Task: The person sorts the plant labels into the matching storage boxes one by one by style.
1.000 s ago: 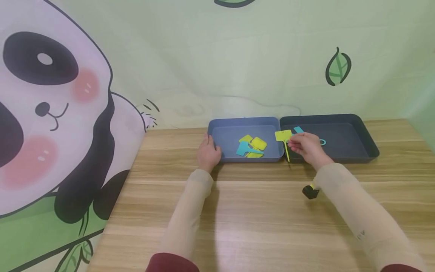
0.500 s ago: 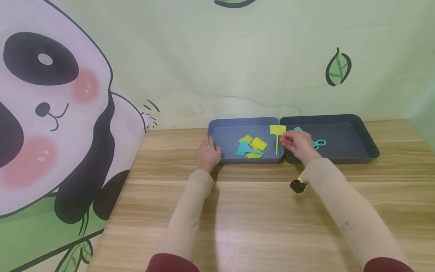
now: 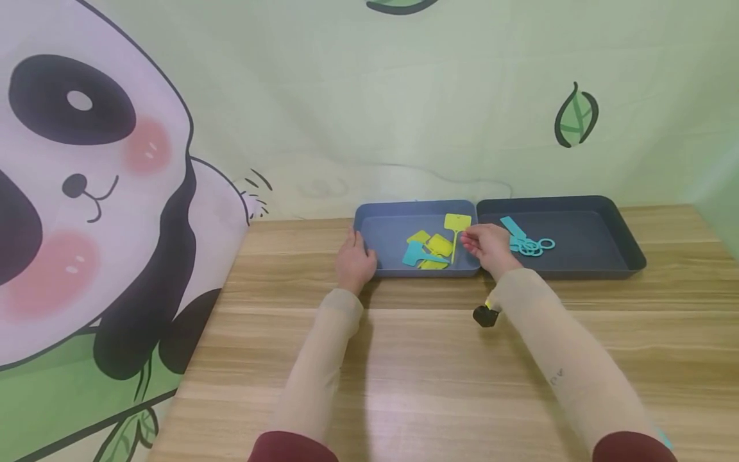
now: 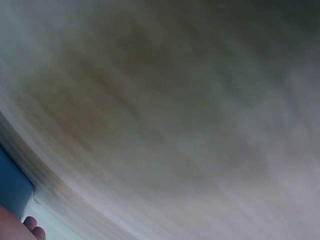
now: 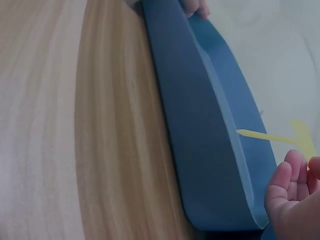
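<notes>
My right hand (image 3: 487, 249) pinches a yellow T-shaped plant label (image 3: 457, 222) above the right side of the blue tray (image 3: 381, 224). Its stem points down, and in the right wrist view the stem (image 5: 265, 135) stands over the tray's inside. Against the tray's left wall lies my left hand (image 3: 355, 263), fingers extended along it and thumb near the front corner. Inside the tray, several yellow labels (image 3: 441, 244) lie in a loose pile with a turquoise label (image 3: 413, 253) on top. The left wrist view catches only fingertips (image 4: 31, 223) beside a tray corner.
A dark tray (image 3: 589, 237) adjoins the blue one on the right. It holds several turquoise pieces with ring ends (image 3: 531, 248). Both stand at the back of the wooden table (image 3: 416, 372), before a printed cloth (image 3: 416, 115). A black wrist camera (image 3: 485, 316) hangs under my right wrist.
My right hand has carried the yellow label leftward, from the seam between the trays to over the blue tray. More turquoise pieces are uncovered. My left hand keeps its place.
</notes>
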`<state>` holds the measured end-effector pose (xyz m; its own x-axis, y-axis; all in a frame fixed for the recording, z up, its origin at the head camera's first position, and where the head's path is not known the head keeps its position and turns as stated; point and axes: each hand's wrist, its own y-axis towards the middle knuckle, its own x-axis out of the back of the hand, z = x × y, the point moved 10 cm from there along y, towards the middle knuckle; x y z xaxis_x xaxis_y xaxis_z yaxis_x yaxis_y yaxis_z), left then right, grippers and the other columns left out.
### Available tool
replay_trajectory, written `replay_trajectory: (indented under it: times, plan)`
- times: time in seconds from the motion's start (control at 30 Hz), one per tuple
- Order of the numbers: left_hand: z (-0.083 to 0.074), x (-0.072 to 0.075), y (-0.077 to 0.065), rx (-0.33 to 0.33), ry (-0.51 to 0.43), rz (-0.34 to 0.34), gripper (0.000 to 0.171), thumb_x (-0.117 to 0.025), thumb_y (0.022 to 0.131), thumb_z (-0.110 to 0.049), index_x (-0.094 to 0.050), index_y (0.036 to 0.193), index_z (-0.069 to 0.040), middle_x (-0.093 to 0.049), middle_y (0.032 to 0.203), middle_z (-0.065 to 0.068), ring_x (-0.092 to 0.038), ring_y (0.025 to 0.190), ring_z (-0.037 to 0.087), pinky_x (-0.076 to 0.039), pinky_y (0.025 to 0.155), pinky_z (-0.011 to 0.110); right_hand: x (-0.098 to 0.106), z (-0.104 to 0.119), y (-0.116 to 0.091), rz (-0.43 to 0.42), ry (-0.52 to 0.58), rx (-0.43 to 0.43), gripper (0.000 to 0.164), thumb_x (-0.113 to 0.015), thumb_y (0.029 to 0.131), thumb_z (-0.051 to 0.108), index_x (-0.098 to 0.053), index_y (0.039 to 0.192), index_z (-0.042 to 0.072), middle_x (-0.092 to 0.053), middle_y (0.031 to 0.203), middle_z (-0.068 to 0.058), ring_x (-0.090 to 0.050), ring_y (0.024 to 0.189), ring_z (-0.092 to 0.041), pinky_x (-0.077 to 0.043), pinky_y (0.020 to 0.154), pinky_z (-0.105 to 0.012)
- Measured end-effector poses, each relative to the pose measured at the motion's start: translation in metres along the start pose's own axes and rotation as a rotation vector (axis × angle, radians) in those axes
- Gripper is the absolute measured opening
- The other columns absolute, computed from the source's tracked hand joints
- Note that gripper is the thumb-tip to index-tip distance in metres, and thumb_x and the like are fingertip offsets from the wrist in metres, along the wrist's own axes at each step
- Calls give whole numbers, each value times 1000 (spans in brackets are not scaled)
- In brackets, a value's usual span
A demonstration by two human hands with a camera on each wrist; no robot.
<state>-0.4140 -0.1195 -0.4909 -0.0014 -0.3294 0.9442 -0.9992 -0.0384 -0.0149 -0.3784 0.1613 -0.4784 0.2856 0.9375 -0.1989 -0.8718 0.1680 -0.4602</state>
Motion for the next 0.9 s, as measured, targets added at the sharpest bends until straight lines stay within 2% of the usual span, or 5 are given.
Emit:
replay_trajectory:
  times: [0.13,0.4,0.53,0.73,0.9]
  plan:
    - [1,1,-1,-1,2,-8,58,-35,88,-29,-24,138,-1,-13,149,8,-22,135,22,-20,110,31,-4,-2,3,-29,-96,42,14,-50,86,8,-52,99,6,-59,74,3,-57,62,-3,-49,61,-14]
    - [3,3,1,2,-2,-25,58,-36,88,-29,-25,138,-2,-14,149,8,-24,134,21,-22,110,31,-11,-6,7,-77,-184,79,4,-51,85,9,-52,89,10,-56,76,3,-57,62,-2,-47,89,-33]
    - [4,2,1,14,8,-19,58,-35,89,-30,-24,139,-4,-14,149,7,-24,134,21,-23,109,32,-13,-8,13,-107,-238,86,10,-52,83,8,-54,93,6,-54,81,0,-55,61,-2,-48,87,-33]
    - [2,-1,0,-3,5,-12,58,-35,89,-30,-24,139,-2,-13,149,8,-23,134,21,-21,110,31,-13,-15,18,-147,-290,73,18,-53,83,8,-55,101,4,-53,81,1,-54,61,-3,-51,70,-21]
    - [0,1,-1,-15,7,-21,58,-35,89,-30,-24,138,-1,-14,149,9,-23,134,22,-21,110,30,-16,-16,20,-145,-321,88,18,-52,83,8,-53,101,3,-52,86,-2,-56,69,-8,-51,80,-26]
